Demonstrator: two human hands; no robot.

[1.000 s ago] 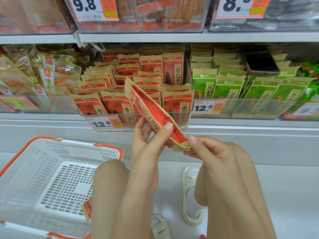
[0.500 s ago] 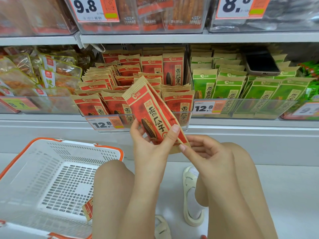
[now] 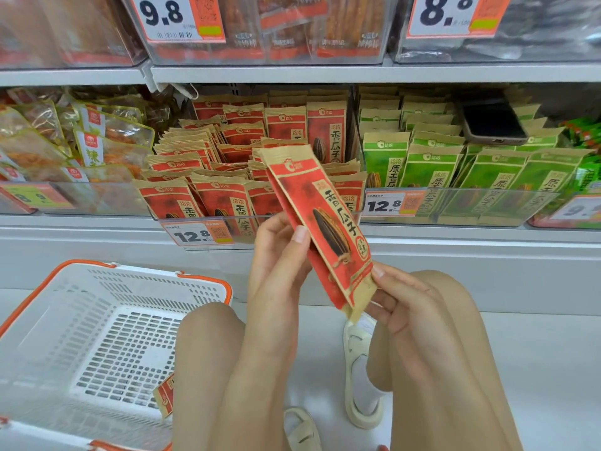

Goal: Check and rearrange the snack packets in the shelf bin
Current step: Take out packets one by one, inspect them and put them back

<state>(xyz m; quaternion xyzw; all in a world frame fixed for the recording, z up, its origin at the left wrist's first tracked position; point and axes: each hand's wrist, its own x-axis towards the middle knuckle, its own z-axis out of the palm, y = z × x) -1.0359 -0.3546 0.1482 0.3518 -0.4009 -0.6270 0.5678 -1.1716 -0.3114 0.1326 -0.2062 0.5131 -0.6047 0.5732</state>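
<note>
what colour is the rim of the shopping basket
Orange, on a white basket; the head view shows it.

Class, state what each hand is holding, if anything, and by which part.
Both hold the flat red paper sunflower-seed packets: left hand grips their left edge mid-length, right hand pinches the bottom end.

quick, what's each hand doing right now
Left hand: grips the red snack packets along their left edge, thumb on the front.
Right hand: fingers pinch the packets' bottom corner.
</note>
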